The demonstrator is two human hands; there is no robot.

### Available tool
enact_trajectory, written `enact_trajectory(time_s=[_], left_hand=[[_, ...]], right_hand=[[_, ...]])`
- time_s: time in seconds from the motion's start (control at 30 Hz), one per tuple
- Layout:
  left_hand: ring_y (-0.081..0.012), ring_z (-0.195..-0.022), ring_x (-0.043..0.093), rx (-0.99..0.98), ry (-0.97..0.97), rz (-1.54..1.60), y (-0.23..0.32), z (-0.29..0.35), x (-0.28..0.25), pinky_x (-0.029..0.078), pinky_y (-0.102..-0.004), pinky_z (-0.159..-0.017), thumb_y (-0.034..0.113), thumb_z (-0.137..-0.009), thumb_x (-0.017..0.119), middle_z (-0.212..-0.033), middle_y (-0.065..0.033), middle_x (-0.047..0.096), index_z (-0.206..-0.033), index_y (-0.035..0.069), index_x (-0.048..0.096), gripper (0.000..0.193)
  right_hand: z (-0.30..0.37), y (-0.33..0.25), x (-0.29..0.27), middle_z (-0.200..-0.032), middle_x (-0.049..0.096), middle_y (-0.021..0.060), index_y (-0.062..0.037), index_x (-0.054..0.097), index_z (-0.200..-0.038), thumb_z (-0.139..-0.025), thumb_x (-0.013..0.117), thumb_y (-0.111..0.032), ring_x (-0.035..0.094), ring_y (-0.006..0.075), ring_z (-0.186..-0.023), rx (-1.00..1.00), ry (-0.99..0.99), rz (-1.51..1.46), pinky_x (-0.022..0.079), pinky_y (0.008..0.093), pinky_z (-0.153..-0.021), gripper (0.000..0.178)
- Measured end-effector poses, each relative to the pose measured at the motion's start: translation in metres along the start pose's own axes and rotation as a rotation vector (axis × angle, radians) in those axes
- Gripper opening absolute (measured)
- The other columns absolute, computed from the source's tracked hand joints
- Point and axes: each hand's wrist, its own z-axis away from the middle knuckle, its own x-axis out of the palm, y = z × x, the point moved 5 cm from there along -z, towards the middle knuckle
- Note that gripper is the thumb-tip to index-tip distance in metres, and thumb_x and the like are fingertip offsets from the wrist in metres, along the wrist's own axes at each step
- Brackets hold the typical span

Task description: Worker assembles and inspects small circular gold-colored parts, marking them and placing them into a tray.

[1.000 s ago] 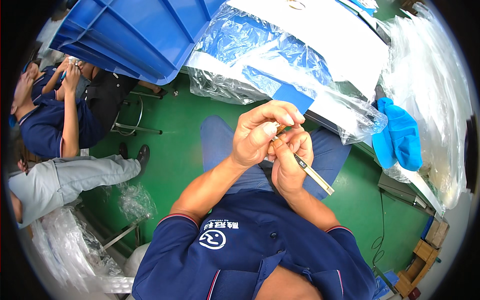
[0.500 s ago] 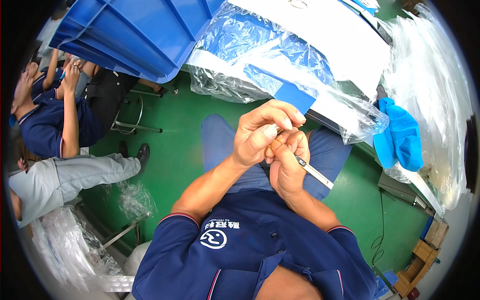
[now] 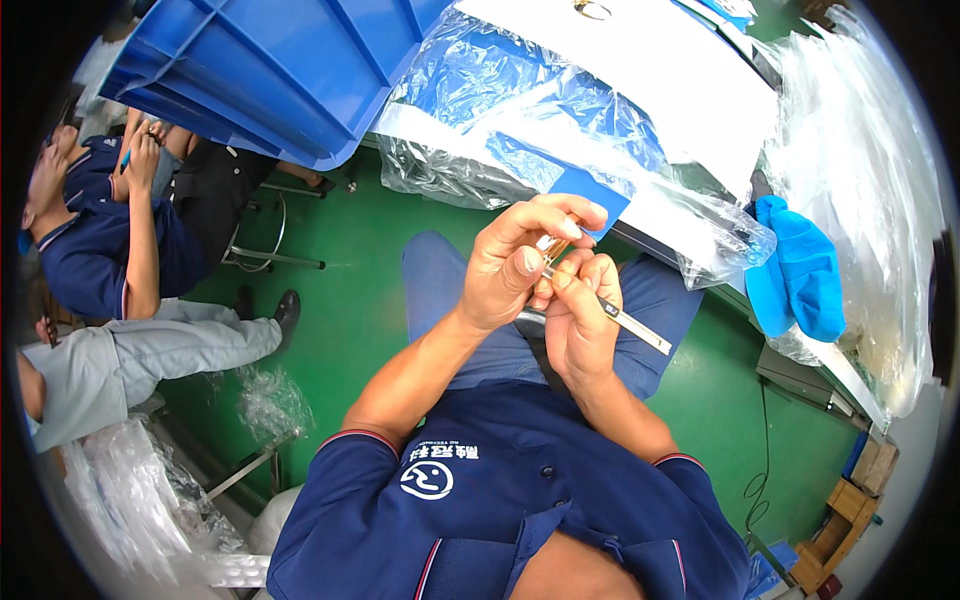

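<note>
In front of my chest my two hands meet over my lap. My left hand [image 3: 497,265] is closed, pinching a small shiny copper-coloured metal part [image 3: 551,246] between thumb and fingers. My right hand [image 3: 580,320] is wrapped round what looks like a slim utility knife [image 3: 640,331]. Its pale body with a dark piece sticks out to the right, away from the metal part. The knife's front end lies among my fingertips close to the metal part, and I cannot tell whether they touch.
A blue plastic crate [image 3: 270,75] stands at the upper left. Clear plastic film [image 3: 450,160] covers blue material on the white table [image 3: 690,75], where a small metal ring [image 3: 592,10] lies. Blue cloth [image 3: 797,270] hangs at the right. Co-workers [image 3: 100,240] sit at the left.
My hands have drawn slightly apart and my left hand has tilted, so the copper-coloured part now shows between its fingers. The knife has shifted a little to the right.
</note>
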Motion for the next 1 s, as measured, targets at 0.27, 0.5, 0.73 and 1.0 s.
enact_trajectory(time_s=[0.27,0.5,0.73,1.0], left_hand=[[-0.0303,-0.115,0.047,-0.132,0.163,-0.164,0.01,-0.007,0.007,0.038,-0.0417,-0.097,0.051,-0.087,0.046,-0.117,-0.0213,0.049,-0.115,-0.002,0.047,0.061],[-0.0193,-0.1,0.054,-0.08,0.053,-0.053,0.002,-0.002,0.002,0.043,-0.0289,-0.086,0.043,-0.088,0.051,-0.114,-0.0184,0.053,-0.114,-0.005,0.05,0.055],[-0.03,-0.107,0.051,-0.136,0.043,-0.118,0.006,-0.003,0.003,0.04,-0.0421,-0.093,0.037,-0.09,0.046,-0.11,-0.0186,0.052,-0.113,-0.001,0.051,0.045],[-0.0165,-0.088,0.055,-0.049,0.087,0.008,0.004,-0.002,0.003,0.046,-0.0251,-0.073,0.016,-0.086,0.045,-0.106,-0.0186,0.054,-0.094,-0.002,0.054,0.022]], right_hand=[[-0.007,-0.008,0.0,-0.087,0.049,0.0073,-0.0082,0.037,-0.075,-0.08,0.052,0.008,0.056,0.0168,-0.069,-0.054,-0.049,0.087,0.05,0.029,-0.06,0.023],[-0.007,-0.01,0.001,-0.089,0.049,0.0073,-0.0068,0.038,-0.074,-0.079,0.053,0.009,0.058,0.0151,-0.07,-0.122,-0.045,0.202,0.053,0.0274,-0.063,0.023],[-0.008,-0.013,0.0,-0.088,0.048,0.0071,-0.0063,0.036,-0.071,-0.077,0.052,0.011,0.058,0.014,-0.068,-0.2,-0.039,0.291,0.052,0.026,-0.059,0.025],[-0.004,-0.011,0.003,-0.087,0.047,0.0069,-0.0066,0.036,-0.071,-0.077,0.052,0.013,0.058,0.0132,-0.064,-0.193,-0.005,0.274,0.051,0.0229,-0.055,0.026]])
